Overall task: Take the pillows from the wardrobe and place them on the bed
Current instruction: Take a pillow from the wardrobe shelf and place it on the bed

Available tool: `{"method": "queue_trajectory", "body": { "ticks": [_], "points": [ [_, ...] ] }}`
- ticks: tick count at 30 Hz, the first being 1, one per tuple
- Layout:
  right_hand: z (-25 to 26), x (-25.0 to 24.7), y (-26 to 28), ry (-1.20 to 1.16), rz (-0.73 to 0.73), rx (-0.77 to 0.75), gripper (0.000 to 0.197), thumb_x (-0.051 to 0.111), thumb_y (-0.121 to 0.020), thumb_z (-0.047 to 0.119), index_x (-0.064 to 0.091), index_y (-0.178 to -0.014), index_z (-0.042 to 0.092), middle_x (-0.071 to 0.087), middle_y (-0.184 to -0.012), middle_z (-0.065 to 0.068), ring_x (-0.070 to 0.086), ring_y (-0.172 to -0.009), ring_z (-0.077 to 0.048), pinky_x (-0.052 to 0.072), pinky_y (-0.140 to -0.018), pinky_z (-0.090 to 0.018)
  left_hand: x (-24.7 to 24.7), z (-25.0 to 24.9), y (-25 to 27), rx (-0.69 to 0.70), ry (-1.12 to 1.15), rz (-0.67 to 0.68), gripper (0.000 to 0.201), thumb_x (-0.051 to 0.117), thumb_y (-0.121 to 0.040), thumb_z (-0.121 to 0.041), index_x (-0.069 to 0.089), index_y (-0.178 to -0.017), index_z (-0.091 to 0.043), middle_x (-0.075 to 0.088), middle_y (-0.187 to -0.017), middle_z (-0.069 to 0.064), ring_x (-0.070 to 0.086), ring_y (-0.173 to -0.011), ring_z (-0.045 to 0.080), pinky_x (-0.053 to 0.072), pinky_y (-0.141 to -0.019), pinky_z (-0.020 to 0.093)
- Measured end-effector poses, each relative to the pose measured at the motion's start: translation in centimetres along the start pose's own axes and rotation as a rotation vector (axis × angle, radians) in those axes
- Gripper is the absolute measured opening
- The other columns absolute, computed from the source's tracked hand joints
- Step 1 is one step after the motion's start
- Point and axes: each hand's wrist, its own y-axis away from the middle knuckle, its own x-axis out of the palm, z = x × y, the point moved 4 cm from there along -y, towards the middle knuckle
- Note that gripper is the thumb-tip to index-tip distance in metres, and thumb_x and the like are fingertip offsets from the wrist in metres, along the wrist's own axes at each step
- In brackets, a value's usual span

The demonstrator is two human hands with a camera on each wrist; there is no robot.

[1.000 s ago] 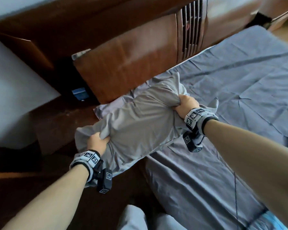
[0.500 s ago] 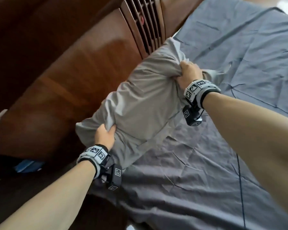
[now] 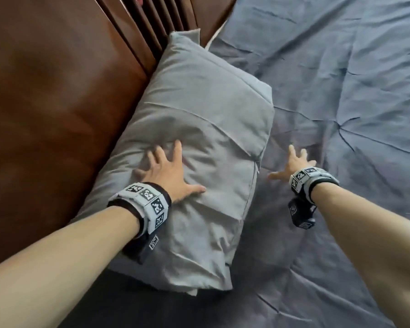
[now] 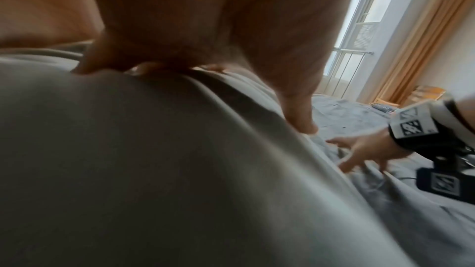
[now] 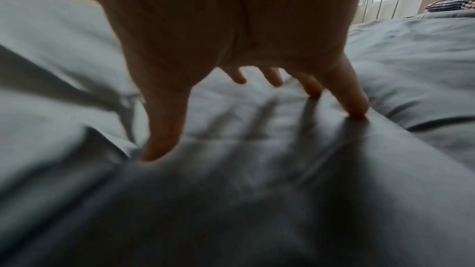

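Head view shows the left hand [image 3: 167, 172] flat on the grey pillow [image 3: 199, 143] at centre frame, fingers spread and straight, thumb out to the right, grasping nothing. That pillow lies on the blue-grey bed sheet [image 3: 341, 102], its long left edge against the brown wooden headboard [image 3: 57, 102] that fills the upper left. Right of the pillow's edge, the right hand [image 3: 294, 163] reaches out with its fingers splayed, released and holding nothing, low over the sheet. Left wrist view looks under the palm of the left hand [image 4: 205, 27]: its fingertips [image 4: 303, 127] press into the pillow [image 4: 154, 170], which fills the lower left, and the right hand [image 4: 370, 149] appears at the right edge beside the pillow. Only this view shows a bright window [image 4: 365, 23] and an orange curtain [image 4: 424, 38] in the upper right. Right wrist view shows the right hand [image 5: 231, 38] from beneath, fingers apart, with the little fingertip [image 5: 356, 109] and the thumb tip touching the sheet [image 5: 257, 190]; the pillow [image 5: 46, 58] rises at the left.
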Motion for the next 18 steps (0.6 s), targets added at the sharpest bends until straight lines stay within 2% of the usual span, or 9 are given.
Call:
{"method": "queue_trajectory", "body": {
  "ticks": [2, 4, 5, 7, 10, 11, 14, 16, 18],
  "points": [
    [0.0, 2.7, -1.7, 0.021, 0.050, 0.018, 0.146, 0.082, -0.051, 0.070, -0.012, -0.155, 0.030, -0.020, -0.164, -0.010, -0.007, -0.146, -0.054, 0.015, -0.113, -0.071, 1.9, -1.3, -2.7, -0.066, -0.073, 0.024, 0.142, 0.070, -0.047, -0.081, -0.009, -0.152, -0.027, 0.016, -0.155, 0.024, 0.018, -0.143, 0.042, 0.028, -0.102, 0.072],
    [0.6, 4.1, -2.6, 0.001, 0.065, 0.028, 0.156, 0.081, -0.044, 0.075, -0.021, -0.153, 0.029, -0.031, -0.161, -0.009, -0.017, -0.144, -0.055, 0.013, -0.109, -0.077, 3.4, -2.2, -4.5, -0.101, -0.140, -0.023, 0.132, 0.078, -0.051, -0.068, 0.004, -0.150, -0.020, 0.032, -0.143, 0.023, 0.034, -0.133, 0.040, 0.034, -0.099, 0.067],
    [0.6, 4.2, -2.7, -0.012, 0.088, 0.050, 0.160, 0.081, -0.041, 0.076, -0.024, -0.152, 0.029, -0.033, -0.160, -0.010, -0.019, -0.144, -0.055, 0.013, -0.107, -0.079, 3.6, -2.7, -5.1, -0.105, -0.147, -0.057, 0.116, 0.082, -0.057, -0.054, 0.016, -0.146, -0.017, 0.039, -0.137, 0.021, 0.039, -0.127, 0.038, 0.038, -0.098, 0.062],
    [0.5, 3.4, -2.4, -0.023, 0.124, 0.078, 0.165, 0.084, -0.037, 0.075, -0.029, -0.149, 0.030, -0.037, -0.158, -0.009, -0.021, -0.143, -0.055, 0.015, -0.105, -0.080, 2.7, -3.4, -5.9, -0.113, -0.080, -0.078, 0.077, 0.078, -0.068, -0.028, 0.038, -0.132, -0.013, 0.049, -0.129, 0.019, 0.046, -0.121, 0.036, 0.044, -0.096, 0.053],
    [1.0, 2.7, -2.0, -0.023, 0.185, 0.096, 0.168, 0.087, -0.036, 0.071, -0.032, -0.147, 0.032, -0.042, -0.155, -0.006, -0.025, -0.143, -0.052, 0.015, -0.101, -0.084, -0.2, -3.9, -6.2, -0.063, -0.053, 0.025, 0.041, 0.064, -0.079, -0.018, 0.059, -0.117, -0.006, 0.056, -0.123, 0.021, 0.049, -0.118, 0.039, 0.045, -0.096, 0.045],
    [1.2, 2.4, -1.7, -0.052, 0.203, 0.110, 0.168, 0.088, -0.036, 0.069, -0.032, -0.147, 0.032, -0.044, -0.154, -0.006, -0.026, -0.143, -0.052, 0.015, -0.100, -0.085, -1.3, -4.0, -5.8, -0.025, -0.053, 0.046, 0.036, 0.061, -0.080, -0.016, 0.062, -0.114, -0.004, 0.057, -0.121, 0.022, 0.049, -0.117, 0.039, 0.044, -0.096, 0.043],
    [1.5, 2.1, -1.3, -0.067, 0.243, 0.118, 0.169, 0.090, -0.035, 0.066, -0.033, -0.147, 0.033, -0.049, -0.151, -0.004, -0.028, -0.143, -0.050, 0.015, -0.100, -0.085, -5.4, -3.9, -5.4, 0.041, 0.001, -0.004, 0.024, 0.054, -0.079, -0.006, 0.063, -0.100, -0.003, 0.055, -0.113, 0.021, 0.049, -0.112, 0.041, 0.041, -0.093, 0.041],
    [1.7, 1.4, -1.1, -0.086, 0.275, 0.148, 0.170, 0.090, -0.035, 0.066, -0.034, -0.146, 0.033, -0.051, -0.149, -0.004, -0.029, -0.142, -0.050, 0.015, -0.100, -0.085, -9.0, -4.5, -6.0, 0.098, 0.047, -0.097, 0.015, 0.052, -0.075, -0.001, 0.061, -0.088, 0.001, 0.053, -0.106, 0.023, 0.052, -0.104, 0.043, 0.041, -0.086, 0.043],
    [1.7, 1.4, -0.9, -0.079, 0.297, 0.140, 0.171, 0.090, -0.034, 0.066, -0.034, -0.146, 0.033, -0.054, -0.146, -0.004, -0.031, -0.142, -0.050, 0.015, -0.100, -0.085, -13.4, -6.0, -7.6, 0.155, 0.072, -0.188, 0.013, 0.053, -0.075, -0.001, 0.059, -0.086, 0.003, 0.052, -0.106, 0.025, 0.053, -0.101, 0.044, 0.042, -0.085, 0.043]
  ]
}}
